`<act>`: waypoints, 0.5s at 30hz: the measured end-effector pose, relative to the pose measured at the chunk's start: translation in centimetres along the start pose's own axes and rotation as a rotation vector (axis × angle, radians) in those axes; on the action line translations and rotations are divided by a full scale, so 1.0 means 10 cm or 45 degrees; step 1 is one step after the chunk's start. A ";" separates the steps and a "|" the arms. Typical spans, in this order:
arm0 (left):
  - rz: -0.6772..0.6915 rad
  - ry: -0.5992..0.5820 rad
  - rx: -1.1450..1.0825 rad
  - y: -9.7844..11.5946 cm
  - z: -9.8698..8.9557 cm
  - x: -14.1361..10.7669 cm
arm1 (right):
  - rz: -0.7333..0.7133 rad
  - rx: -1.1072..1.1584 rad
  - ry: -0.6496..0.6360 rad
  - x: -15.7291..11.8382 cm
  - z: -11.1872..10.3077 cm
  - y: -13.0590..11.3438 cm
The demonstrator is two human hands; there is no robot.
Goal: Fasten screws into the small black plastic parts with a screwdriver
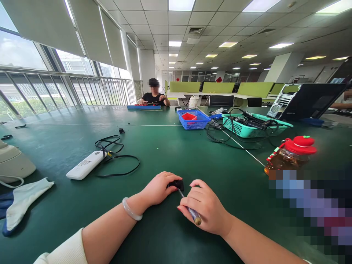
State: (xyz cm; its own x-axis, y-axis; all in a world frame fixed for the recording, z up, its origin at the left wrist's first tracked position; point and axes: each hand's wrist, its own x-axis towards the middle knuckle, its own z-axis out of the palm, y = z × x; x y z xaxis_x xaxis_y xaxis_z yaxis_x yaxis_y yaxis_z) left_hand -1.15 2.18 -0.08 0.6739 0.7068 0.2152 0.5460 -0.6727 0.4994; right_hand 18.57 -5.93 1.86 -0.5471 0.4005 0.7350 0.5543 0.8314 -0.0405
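On the dark green tabletop, my left hand (161,187) is closed round a small black block-like part (179,184), mostly hidden under the fingers. My right hand (205,205) grips a screwdriver (192,212) with a clear bluish handle. Its thin metal shaft slants up and left, and the tip meets the near side of the black part; the exact contact point is hidden. What kind of part the black piece is, I cannot make out.
A white power bank-like device (86,165) with a looped black cable (132,170) lies left. A glove (26,201) is further left. Behind are a blue basket (194,123) and a green basket (242,131) of cables. A red-lidded jar (291,156) stands right; a person (154,96) sits opposite.
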 end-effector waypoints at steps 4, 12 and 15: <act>-0.009 -0.003 0.005 0.00 0.00 0.00 | -0.007 -0.011 -0.028 0.00 0.00 0.00; -0.012 -0.004 0.000 0.01 0.00 0.00 | -0.022 -0.014 -0.039 -0.01 0.01 -0.01; -0.018 -0.007 0.006 0.03 -0.01 0.00 | -0.014 -0.010 0.003 -0.02 0.03 -0.01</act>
State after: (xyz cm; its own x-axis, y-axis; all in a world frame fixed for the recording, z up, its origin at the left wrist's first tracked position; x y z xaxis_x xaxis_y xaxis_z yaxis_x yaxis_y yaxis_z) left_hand -1.04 2.02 0.17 0.6687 0.7152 0.2032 0.5582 -0.6635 0.4982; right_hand 18.45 -5.98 1.54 -0.5518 0.3905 0.7369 0.5530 0.8327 -0.0272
